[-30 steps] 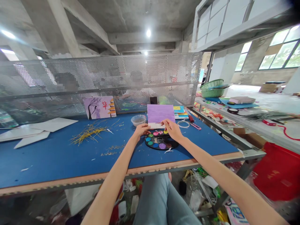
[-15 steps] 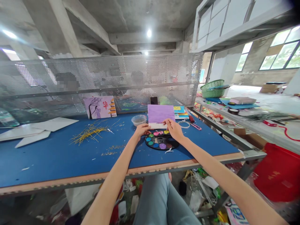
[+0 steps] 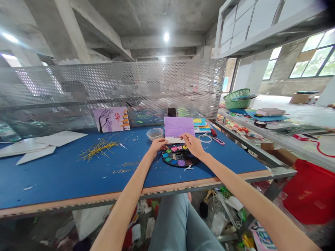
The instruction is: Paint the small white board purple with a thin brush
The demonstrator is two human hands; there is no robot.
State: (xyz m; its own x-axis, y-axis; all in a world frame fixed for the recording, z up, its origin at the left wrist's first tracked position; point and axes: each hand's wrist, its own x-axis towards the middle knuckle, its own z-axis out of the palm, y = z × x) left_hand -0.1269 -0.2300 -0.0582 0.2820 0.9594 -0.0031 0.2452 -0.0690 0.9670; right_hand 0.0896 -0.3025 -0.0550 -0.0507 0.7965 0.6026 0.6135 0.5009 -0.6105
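Observation:
A board (image 3: 179, 126) painted purple, with a white strip along its bottom, stands tilted up in front of me. My left hand (image 3: 158, 145) is closed on its lower left corner. Near the lower right edge my right hand (image 3: 193, 143) is pinched, its fingertips at the white strip, around what looks like a thin paintbrush, mostly hidden by the fingers. Below both hands lies a black paint palette (image 3: 167, 164) with several round colours, purple and pink among them. A clear plastic bowl (image 3: 155, 133) stands just left of the board.
A finished-looking picture (image 3: 111, 119) leans on the perforated metal screen (image 3: 146, 82). Yellow stalks (image 3: 98, 149) and white boards (image 3: 34, 146) lie to the left. A phone (image 3: 172, 112) is behind the board; a pink cutter (image 3: 218, 141) lies to the right.
My right hand has shifted slightly left along the white strip, and a purple mark now shows beside its fingertips. The left hand keeps its hold on the board.

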